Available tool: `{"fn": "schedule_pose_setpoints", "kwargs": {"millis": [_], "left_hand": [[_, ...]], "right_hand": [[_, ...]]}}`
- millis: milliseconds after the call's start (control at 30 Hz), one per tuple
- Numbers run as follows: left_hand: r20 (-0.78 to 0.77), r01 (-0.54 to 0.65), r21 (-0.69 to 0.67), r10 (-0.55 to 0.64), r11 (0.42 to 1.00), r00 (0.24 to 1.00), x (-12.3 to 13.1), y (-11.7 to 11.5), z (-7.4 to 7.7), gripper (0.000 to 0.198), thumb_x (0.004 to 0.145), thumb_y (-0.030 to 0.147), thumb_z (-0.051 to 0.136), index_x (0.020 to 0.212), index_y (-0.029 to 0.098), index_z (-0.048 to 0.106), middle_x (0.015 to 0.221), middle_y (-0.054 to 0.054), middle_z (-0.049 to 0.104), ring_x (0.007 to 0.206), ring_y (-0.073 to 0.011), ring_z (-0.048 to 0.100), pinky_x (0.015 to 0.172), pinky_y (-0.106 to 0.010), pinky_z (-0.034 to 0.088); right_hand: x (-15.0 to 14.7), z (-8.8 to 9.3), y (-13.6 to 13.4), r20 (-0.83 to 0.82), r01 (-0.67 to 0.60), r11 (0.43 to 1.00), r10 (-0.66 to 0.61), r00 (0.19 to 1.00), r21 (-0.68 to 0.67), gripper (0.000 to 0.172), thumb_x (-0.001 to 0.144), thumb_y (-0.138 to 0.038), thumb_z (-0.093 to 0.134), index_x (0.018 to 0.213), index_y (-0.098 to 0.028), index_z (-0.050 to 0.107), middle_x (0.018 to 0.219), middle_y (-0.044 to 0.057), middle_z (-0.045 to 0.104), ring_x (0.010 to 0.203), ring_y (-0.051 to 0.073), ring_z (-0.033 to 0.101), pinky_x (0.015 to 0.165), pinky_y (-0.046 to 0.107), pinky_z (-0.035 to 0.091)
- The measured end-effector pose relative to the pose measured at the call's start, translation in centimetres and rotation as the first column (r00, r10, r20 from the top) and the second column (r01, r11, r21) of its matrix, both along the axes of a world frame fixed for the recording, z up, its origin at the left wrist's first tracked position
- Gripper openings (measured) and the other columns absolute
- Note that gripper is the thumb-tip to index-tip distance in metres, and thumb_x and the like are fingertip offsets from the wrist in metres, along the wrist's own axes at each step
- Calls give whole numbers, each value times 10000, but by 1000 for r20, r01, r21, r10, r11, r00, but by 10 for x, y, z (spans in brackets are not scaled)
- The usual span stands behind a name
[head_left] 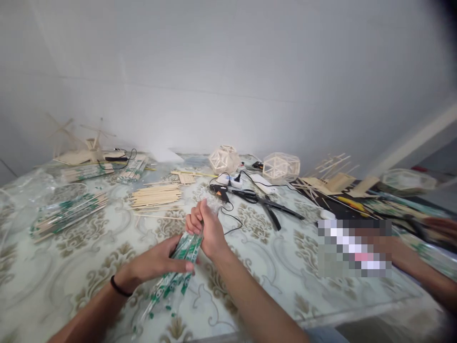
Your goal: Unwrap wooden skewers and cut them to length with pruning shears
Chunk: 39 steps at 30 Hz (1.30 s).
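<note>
- Far left, back edge of tabletop (71, 286): a stick-built model (84, 147) with crossed arms, standing near the wall; a black cable (121, 159) runs beside it.
- Left of centre: two heaps of green-and-white wrapped sticks, one large (67, 212) toward the near left, a smaller one (133, 170) farther back. Tabletop is covered in a pale cloth with a gold floral print.
- Between the heaps and the hands: a loose pile of bare wooden sticks (155, 195), lying flat, roughly parallel.
- Left hand (157, 261), black band at the wrist: fingers wrapped round the middle of a bundle of wrapped sticks (174, 276), thumb on top.
- The bundle is held just above the tabletop, tilted, lower end toward the near edge, upper end in the right hand.
- Right hand (207, 228): fingers clenched round the bundle's upper end and its clear plastic wrap.
- Just behind the right hand: a black glue gun (221, 192), cord trailing; a white power strip (232, 180); black scissors (264, 202) lying open.
- Back centre: two rounded stick lattice shapes (224, 158) (281, 166), well apart from the hands.
- Right: flat wood pieces and sticks (335, 181) on a dark mat; another person's arm (424, 271) reaches in from the right edge, hand partly obscured.
</note>
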<state>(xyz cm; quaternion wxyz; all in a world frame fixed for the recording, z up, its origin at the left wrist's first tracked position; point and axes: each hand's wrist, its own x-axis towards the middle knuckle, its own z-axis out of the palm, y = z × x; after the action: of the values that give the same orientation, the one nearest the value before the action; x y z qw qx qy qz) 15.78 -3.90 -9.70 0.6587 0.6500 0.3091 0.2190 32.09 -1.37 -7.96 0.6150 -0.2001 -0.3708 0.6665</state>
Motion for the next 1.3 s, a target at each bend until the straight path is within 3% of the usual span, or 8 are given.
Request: {"fn": "schedule_pose_setpoints", "kwargs": {"millis": [200,367,467,667,833,933,1100,1300], "left_hand": [[17,-216,17,216,976,976,6,0,-8,437,741,374,853,1065,148,667,1005,-23,685,988,-235,587,931,-336,465],[-27,-120,-150,117,981,993,12,-6,-7,134,750,245,747,725,148,659,658,-7,669,613,-177,614,661,-300,500],[-49,-180,-178,174,967,983,9,-8,-1,259,798,305,698,606,186,571,525,22,561,484,-145,547,529,-270,464],[-54,-218,-244,211,945,976,0,-5,2,304,800,401,743,686,190,557,565,38,541,460,-129,539,483,-250,463],[-37,-210,-257,207,943,978,0,-3,-3,271,710,320,788,862,184,610,589,17,647,487,-171,609,472,-246,452],[-22,-214,-253,215,944,976,0,-4,-3,271,710,288,766,911,174,624,582,18,661,513,-171,613,517,-253,468],[-17,-210,-280,214,937,977,-2,-4,-2,296,680,249,772,932,173,635,629,27,678,529,-163,616,534,-253,461],[-1,-239,-271,248,933,969,0,-3,0,361,647,287,831,926,167,637,654,10,683,531,-163,615,515,-249,481]], "right_hand": [[-19,-14,-6,2,-67,998,67,998,-18,609,829,-723,700,626,-215,430,500,-85,372,449,84,344,508,255,354],[-25,-21,-9,54,-54,996,57,997,-66,520,870,-638,711,669,-204,506,539,-62,450,506,105,445,554,260,427],[-6,-15,1,174,-37,998,45,984,-47,402,837,-577,771,882,-206,624,752,1,642,664,163,616,633,294,508],[58,-1,29,383,262,904,-386,839,338,549,917,-628,651,1344,-288,594,1405,92,624,1269,264,591,1118,451,424],[59,-6,24,547,-16,923,-213,810,384,593,1011,-688,409,1455,-331,574,1594,32,494,1510,262,383,1252,483,245],[50,-8,18,623,-166,929,-83,777,331,588,1047,-657,323,1427,-316,614,1571,33,527,1505,248,395,1268,495,214],[48,-7,19,492,6,924,-209,845,382,577,1032,-673,359,1465,-357,571,1612,9,471,1493,249,415,1247,483,275],[48,-5,15,633,-167,934,-76,770,315,629,1035,-687,304,1289,-301,732,1444,48,649,1426,272,507,1245,495,281]]}}
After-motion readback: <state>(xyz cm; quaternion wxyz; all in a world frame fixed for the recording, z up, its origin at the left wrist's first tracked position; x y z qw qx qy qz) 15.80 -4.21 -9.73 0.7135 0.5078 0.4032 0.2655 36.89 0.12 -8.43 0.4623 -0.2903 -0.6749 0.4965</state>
